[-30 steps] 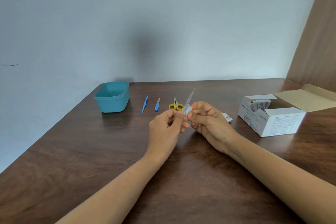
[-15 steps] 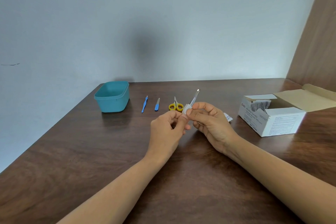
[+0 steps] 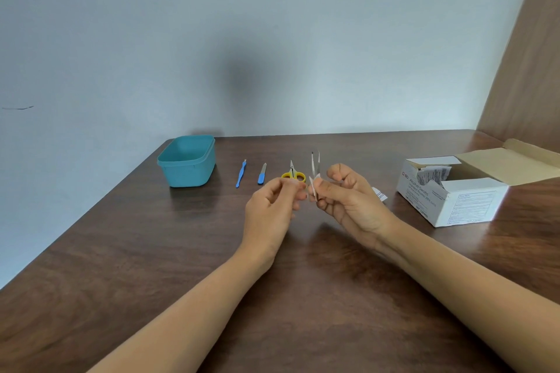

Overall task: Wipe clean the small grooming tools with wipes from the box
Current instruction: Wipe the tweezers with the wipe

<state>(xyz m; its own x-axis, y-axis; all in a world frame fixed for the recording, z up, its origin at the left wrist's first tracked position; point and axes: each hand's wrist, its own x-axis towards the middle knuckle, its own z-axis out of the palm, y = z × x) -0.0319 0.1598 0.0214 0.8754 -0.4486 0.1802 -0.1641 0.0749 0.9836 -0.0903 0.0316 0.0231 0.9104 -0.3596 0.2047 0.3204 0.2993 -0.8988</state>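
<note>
My right hand (image 3: pixel 354 206) grips a pair of metal tweezers (image 3: pixel 315 162), tips pointing up and slightly apart. A small white wipe (image 3: pixel 312 188) is folded around the tweezers just above my right thumb. My left hand (image 3: pixel 272 206) has its fingers curled, with the fingertips pinching the wipe's left edge. On the table behind lie yellow-handled scissors (image 3: pixel 293 175), a small blue nail file (image 3: pixel 262 173) and a thin blue cuticle tool (image 3: pixel 241 174). An open white box of alcohol swabs (image 3: pixel 451 200) stands to the right.
A teal plastic tub (image 3: pixel 186 160) sits at the back left of the brown wooden table (image 3: pixel 151 251). A torn wipe wrapper (image 3: pixel 380 193) lies behind my right hand. A wooden panel (image 3: pixel 527 54) rises at the right, and a pale wall stands behind.
The tweezers have swung from leaning right to nearly upright, and both prongs now show apart. My left hand has slid down and slightly left along the tweezers with the wipe.
</note>
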